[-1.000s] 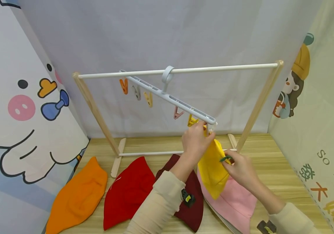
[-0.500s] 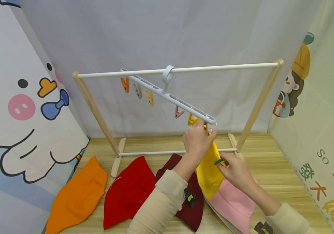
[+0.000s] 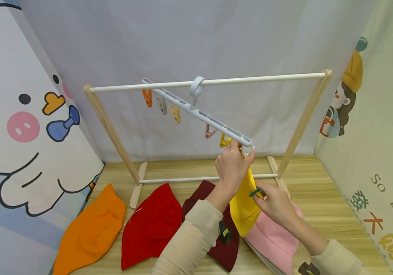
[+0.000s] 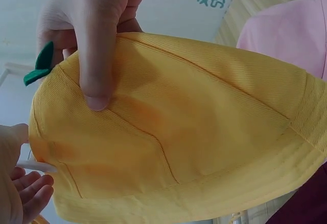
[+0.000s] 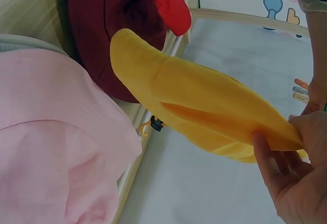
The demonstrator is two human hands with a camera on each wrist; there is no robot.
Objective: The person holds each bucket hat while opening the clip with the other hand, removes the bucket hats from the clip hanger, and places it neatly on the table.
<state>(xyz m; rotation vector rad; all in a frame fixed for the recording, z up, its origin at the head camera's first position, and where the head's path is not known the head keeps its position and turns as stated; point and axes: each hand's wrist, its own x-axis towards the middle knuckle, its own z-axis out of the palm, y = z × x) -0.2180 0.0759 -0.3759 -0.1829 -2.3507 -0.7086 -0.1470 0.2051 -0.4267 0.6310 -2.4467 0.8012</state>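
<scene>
My left hand (image 3: 232,166) is at the near right end of the pale blue hanger (image 3: 217,124), its fingers round the white clothes peg (image 3: 247,150) there. In the left wrist view the white peg (image 4: 38,166) meets the edge of a yellow bucket hat (image 4: 168,127). The hat (image 3: 244,206) hangs down from the peg, folded flat. My right hand (image 3: 273,200) pinches it near the green leaf (image 3: 256,192) on its crown. The right wrist view shows the thumb and fingers of that hand (image 5: 286,168) on the yellow cloth (image 5: 204,101). Part of the peg is hidden by my left fingers.
The hanger hooks over the white rail (image 3: 268,79) of a wooden rack, with several other pegs (image 3: 175,114) dangling. On the table lie an orange hat (image 3: 91,229), a red hat (image 3: 151,225), a maroon hat (image 3: 229,244) and a pink hat (image 3: 273,240).
My right hand has moved left and slightly down, drawing the yellow hat's crown closer under the peg. My left hand has stayed at the peg.
</scene>
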